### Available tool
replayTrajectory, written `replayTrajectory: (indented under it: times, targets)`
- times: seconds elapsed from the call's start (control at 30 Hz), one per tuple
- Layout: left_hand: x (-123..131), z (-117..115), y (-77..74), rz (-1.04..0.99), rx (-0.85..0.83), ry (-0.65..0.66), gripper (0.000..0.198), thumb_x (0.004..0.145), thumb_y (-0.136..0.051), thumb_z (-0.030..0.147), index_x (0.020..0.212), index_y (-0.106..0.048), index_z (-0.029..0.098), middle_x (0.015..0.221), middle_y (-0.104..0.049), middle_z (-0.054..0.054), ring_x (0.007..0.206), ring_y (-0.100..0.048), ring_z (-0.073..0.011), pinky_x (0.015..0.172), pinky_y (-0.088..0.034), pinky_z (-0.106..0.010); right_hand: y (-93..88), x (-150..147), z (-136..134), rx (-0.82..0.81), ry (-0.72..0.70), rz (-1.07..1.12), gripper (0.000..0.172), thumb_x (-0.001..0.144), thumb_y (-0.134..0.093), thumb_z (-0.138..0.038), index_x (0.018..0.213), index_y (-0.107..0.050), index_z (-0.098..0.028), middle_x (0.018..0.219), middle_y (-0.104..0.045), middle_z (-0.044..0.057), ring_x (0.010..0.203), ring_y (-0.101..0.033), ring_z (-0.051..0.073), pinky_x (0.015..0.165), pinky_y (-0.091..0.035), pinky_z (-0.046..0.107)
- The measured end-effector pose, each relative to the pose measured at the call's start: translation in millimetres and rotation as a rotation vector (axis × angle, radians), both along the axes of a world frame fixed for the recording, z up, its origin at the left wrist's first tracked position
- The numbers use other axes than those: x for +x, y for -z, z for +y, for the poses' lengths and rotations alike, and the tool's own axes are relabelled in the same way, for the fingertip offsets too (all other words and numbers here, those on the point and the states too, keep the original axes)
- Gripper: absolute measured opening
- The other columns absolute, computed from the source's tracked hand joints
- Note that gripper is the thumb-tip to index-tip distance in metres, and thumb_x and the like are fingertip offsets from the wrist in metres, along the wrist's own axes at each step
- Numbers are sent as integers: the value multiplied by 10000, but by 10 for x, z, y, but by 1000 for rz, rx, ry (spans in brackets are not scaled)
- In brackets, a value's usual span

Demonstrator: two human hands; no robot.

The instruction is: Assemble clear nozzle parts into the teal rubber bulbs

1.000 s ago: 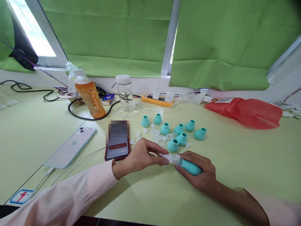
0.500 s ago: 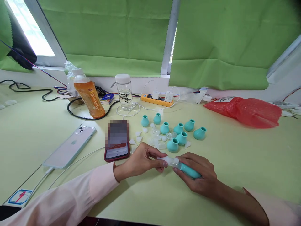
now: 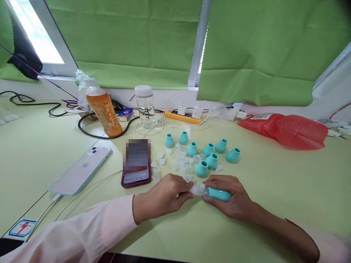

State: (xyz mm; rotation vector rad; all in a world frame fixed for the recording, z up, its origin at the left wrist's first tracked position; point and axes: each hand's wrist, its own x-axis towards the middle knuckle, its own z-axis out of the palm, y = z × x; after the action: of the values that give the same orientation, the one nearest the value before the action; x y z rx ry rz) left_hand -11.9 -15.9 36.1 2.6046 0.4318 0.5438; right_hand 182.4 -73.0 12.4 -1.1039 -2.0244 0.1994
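In front of me lies a nasal aspirator between my hands: a teal squeeze bulb (image 3: 219,194) joined to a short clear plastic tube (image 3: 203,190) with a whitish soft tip (image 3: 194,190). My right hand (image 3: 233,197) is wrapped around the bulb, its fingers reaching the clear tube. My left hand (image 3: 171,195) pinches the whitish tip, partly hiding it. Just beyond my hands are small white cone-shaped tips (image 3: 162,161) and clear plastic pieces (image 3: 188,169). Several loose teal bulbs (image 3: 201,168) with open necks stand or lean behind them.
A red-cased phone (image 3: 136,179) lies left of the pieces, and a pale phone (image 3: 82,171) charges farther left. Behind stand an orange drink bottle (image 3: 105,113), a clear water bottle (image 3: 146,113) and a power strip (image 3: 175,116). A red plastic bag (image 3: 290,129) lies right.
The aspirator has turned nearly level, its bulb end moving up and slightly left. Both hands keep hold; my left hand has rotated so its back faces up more.
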Motion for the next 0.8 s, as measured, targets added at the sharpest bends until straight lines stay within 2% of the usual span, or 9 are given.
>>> replayTrajectory:
  times: [0.07,0.17,0.37,0.53,0.6,0.67,0.8]
  targets:
    - [-2,7,7,2,50,46,211,817,-422,197,817,-607,97,616,-595,-66,576,-541,-141,522,-372,-222,-40,-1,1,-79,-42,-18,141,673,-601,-236,797,-626,-174,662,-627,33,564,-575,138,508,-465,246]
    - [-9,25,-22,-16,21,117,204,818,-426,182,788,-607,94,630,-594,-66,581,-543,-134,517,-372,-212,-84,1,-7,-162,-70,-18,136,671,-601,-233,779,-635,-157,646,-623,41,546,-562,135,497,-448,246]
    - [-25,13,-98,-48,-52,163,197,798,-465,160,813,-626,48,621,-592,-75,559,-529,-121,497,-366,-204,-13,21,-42,-263,28,61,150,606,-664,-285,720,-654,-188,731,-651,47,679,-606,181,625,-475,289]
    - [-38,-20,-77,-62,-5,171,220,802,-444,150,824,-624,26,606,-590,-93,569,-535,-146,500,-381,-231,19,11,-69,-282,21,83,148,607,-666,-291,721,-658,-197,735,-655,39,680,-614,177,610,-486,272]
    - [-38,-24,-61,-91,-27,161,211,793,-458,152,840,-627,35,616,-605,-95,577,-546,-149,512,-400,-234,-1,-3,-77,-263,16,87,142,608,-665,-286,718,-655,-198,716,-656,33,658,-616,170,608,-491,269]
    - [-30,-28,-41,-176,-118,107,201,769,-504,177,875,-628,59,646,-629,-90,596,-566,-146,543,-430,-233,-20,-21,-85,-199,33,106,147,612,-662,-273,736,-648,-197,705,-655,32,646,-617,168,599,-497,268]
    - [9,-33,-2,-311,-470,-56,281,663,-634,246,893,-638,85,733,-665,-86,661,-607,-153,618,-481,-235,-29,-61,-99,101,46,115,207,624,-652,-192,828,-624,-202,701,-645,37,614,-605,151,543,-501,249]
